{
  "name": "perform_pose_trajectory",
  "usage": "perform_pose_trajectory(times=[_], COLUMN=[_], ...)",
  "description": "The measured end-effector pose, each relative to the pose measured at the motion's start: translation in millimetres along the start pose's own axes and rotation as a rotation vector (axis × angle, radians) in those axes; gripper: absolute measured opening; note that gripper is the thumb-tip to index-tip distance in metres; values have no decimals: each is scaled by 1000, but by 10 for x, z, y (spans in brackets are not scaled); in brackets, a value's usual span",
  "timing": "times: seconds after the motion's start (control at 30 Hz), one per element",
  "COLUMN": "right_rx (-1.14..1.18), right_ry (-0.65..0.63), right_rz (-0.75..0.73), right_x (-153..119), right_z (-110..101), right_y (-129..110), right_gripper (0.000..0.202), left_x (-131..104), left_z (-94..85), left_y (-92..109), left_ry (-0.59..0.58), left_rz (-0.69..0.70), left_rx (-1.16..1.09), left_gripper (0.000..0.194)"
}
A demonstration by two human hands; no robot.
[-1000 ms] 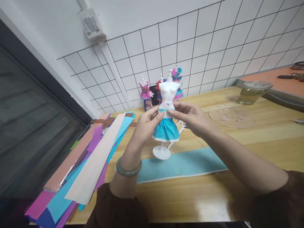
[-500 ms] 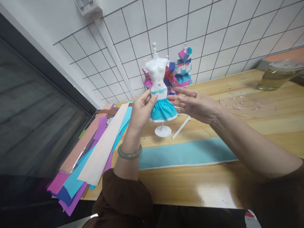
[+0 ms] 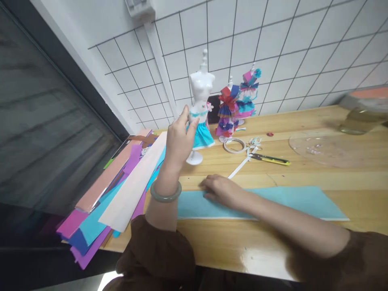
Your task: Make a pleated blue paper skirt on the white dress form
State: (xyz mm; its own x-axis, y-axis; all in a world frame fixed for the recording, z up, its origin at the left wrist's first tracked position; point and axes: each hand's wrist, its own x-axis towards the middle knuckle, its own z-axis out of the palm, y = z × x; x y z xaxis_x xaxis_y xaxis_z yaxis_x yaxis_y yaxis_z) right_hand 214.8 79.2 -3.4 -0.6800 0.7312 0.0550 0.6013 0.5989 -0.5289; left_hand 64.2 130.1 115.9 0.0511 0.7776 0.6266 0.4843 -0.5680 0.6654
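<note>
My left hand holds a small white dress form at its waist, thumb in front and fingers at the side. The form wears a short turquoise skirt with a white hem, and a turquoise band crosses its waist. Its round base is beneath. My right hand, palm down with fingers loosely bent and a little apart, is at the far edge of a long teal paper strip. I see nothing in its fingers; whether they touch the strip I cannot tell.
Coloured crepe paper lies piled at left. Behind stand dressed forms, one with a red top, one pink and blue. A tape roll, a yellow-black cutter and a clear tray lie on the table.
My right hand has left the dress form's side and come down to the teal strip. My left hand still holds the form, which now sits slightly farther left over the table.
</note>
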Motion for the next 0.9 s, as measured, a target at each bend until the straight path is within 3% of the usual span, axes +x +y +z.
perform_pose_trajectory(times=[0.17, 0.4, 0.53, 0.67, 0.9], right_rx=[-63, 25, 62, 62, 166], right_ry=[-146, -154, -171, -176, -180], right_rz=[75, -45, -59, -22, 123], right_x=[-68, -230, -314, -384, -685], right_z=[-18, -195, -182, -196, -614], right_y=[-158, -176, -132, -85, 38], right_gripper=[27, 19, 21, 19, 20], left_x=[-14, 4, -1, -18, 3], left_z=[41, 115, 156, 205, 343], left_y=[-21, -181, -277, -328, -457], left_ry=[-46, -163, -265, -270, -241], left_rz=[-8, -78, -136, -157, -153], left_rx=[9, -201, -284, -282, -353], left_gripper=[55, 57, 73, 88, 78])
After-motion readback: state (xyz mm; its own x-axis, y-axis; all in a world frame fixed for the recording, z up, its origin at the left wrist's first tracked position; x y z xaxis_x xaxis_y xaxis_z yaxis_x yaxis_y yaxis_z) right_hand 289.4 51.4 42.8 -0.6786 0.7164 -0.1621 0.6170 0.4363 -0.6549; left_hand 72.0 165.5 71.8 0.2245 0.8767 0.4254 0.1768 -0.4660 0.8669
